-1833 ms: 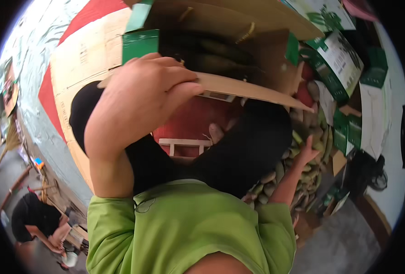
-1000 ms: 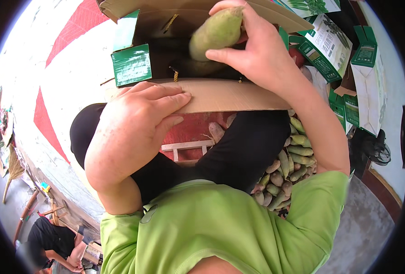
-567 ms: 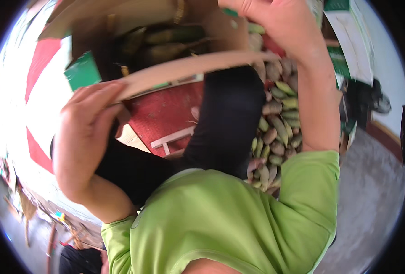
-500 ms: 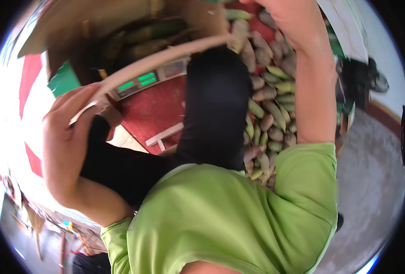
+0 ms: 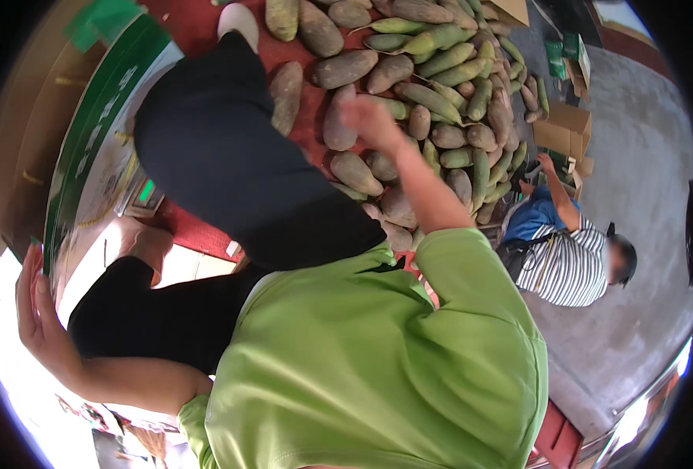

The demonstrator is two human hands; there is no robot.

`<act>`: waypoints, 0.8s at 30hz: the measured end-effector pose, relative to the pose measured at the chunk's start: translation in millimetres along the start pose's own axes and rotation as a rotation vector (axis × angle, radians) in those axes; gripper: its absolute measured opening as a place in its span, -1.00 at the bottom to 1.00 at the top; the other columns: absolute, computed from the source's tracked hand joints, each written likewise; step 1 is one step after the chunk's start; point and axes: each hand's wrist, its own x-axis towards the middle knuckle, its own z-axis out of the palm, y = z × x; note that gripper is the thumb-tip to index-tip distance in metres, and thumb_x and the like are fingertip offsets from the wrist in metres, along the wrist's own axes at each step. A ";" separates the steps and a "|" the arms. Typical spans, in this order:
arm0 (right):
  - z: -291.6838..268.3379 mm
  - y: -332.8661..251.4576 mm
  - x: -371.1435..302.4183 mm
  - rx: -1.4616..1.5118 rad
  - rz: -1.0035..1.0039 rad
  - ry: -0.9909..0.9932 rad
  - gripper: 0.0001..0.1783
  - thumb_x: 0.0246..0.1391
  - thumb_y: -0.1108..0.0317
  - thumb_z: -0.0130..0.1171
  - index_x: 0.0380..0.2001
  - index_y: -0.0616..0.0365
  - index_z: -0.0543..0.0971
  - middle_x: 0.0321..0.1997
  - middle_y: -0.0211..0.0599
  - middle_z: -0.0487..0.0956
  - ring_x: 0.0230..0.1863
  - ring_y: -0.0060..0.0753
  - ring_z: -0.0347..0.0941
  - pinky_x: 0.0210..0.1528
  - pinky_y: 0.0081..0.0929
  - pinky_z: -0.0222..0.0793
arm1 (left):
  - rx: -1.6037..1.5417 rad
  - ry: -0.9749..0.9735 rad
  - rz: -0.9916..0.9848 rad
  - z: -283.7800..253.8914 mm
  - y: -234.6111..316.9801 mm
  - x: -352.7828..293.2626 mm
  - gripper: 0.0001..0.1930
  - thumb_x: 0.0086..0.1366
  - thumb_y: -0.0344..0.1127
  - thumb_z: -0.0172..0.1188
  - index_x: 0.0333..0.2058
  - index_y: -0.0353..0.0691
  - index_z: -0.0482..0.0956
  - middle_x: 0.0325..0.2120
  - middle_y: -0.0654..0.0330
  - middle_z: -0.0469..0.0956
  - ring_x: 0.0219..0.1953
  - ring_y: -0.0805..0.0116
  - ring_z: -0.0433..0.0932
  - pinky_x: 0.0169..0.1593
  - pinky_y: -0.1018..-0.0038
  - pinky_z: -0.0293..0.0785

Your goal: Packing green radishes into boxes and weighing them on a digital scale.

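Observation:
My left hand (image 5: 45, 320) is at the far left with its fingers stretched out, by the near corner of a large cardboard box with a green printed side (image 5: 88, 125). It looks to be resting against the box, though contact is hard to make out. My right hand (image 5: 374, 125) reaches over a heap of vegetables that look like radishes. A reddish-brown radish (image 5: 340, 129) lies right at its fingertips, but motion blur hides whether they grip it. Around it are more dull reddish-brown radishes (image 5: 346, 69) and long green ones (image 5: 444, 37).
A scale (image 5: 143, 195) with a lit green display stands beside the box. Red cloth (image 5: 198, 23) lies under the radishes. My dark-trousered knee (image 5: 198, 148) is between box and heap. At right, a co-worker in a striped shirt (image 5: 569, 266) bends near an opened carton (image 5: 565, 129).
My view has swung right, bringing the heap and a co-worker into sight. My right hand has come down over the radishes. My left hand has shifted from the box's near rim to its corner.

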 end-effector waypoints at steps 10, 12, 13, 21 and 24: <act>37.1 128.9 -56.4 -0.172 0.138 0.064 -0.79 -0.11 0.26 0.22 -0.36 0.06 0.65 -0.33 -0.07 0.62 -0.23 -0.05 0.57 -0.12 -0.26 0.47 | 0.091 0.090 0.131 -5.6 -10.0 8.3 -0.67 0.45 -0.34 -0.11 0.04 -0.38 0.50 -0.08 0.07 0.57 0.00 0.31 0.51 0.16 0.40 0.35; 19.5 142.8 -48.3 -0.124 0.171 0.187 -0.81 -0.12 0.28 0.22 -0.40 0.10 0.65 -0.36 -0.06 0.63 -0.25 -0.05 0.58 -0.13 -0.27 0.47 | 0.129 0.101 0.110 -7.8 -12.3 6.8 -0.67 0.45 -0.35 -0.12 0.04 -0.37 0.49 -0.08 0.05 0.56 0.01 0.30 0.51 0.16 0.39 0.36; 5.5 145.0 -45.4 -0.162 0.222 0.243 -0.81 -0.12 0.28 0.22 -0.41 0.10 0.66 -0.37 -0.05 0.63 -0.25 -0.04 0.58 -0.13 -0.27 0.47 | 0.090 0.098 0.129 -7.4 -13.0 7.0 -0.68 0.45 -0.35 -0.11 0.04 -0.38 0.49 -0.08 0.05 0.56 0.01 0.30 0.51 0.15 0.39 0.36; -107.1 153.8 -5.2 -0.494 0.370 0.593 -0.72 -0.08 0.29 0.18 -0.25 0.08 0.62 -0.18 -0.06 0.61 -0.10 0.02 0.53 -0.02 -0.17 0.44 | 0.086 0.126 0.130 -0.1 -5.1 16.6 -0.70 0.43 -0.36 -0.07 -0.01 -0.39 0.53 -0.12 0.07 0.58 -0.04 0.33 0.52 0.13 0.42 0.35; -126.0 145.8 10.9 -0.800 0.382 0.653 -0.55 -0.07 0.26 0.19 -0.02 -0.03 0.50 0.08 -0.15 0.47 0.08 0.06 0.42 0.06 -0.11 0.41 | 0.083 0.049 0.167 -0.3 2.5 15.8 -0.74 0.40 -0.46 -0.08 -0.10 -0.46 0.55 -0.19 0.07 0.59 -0.10 0.32 0.52 0.09 0.44 0.35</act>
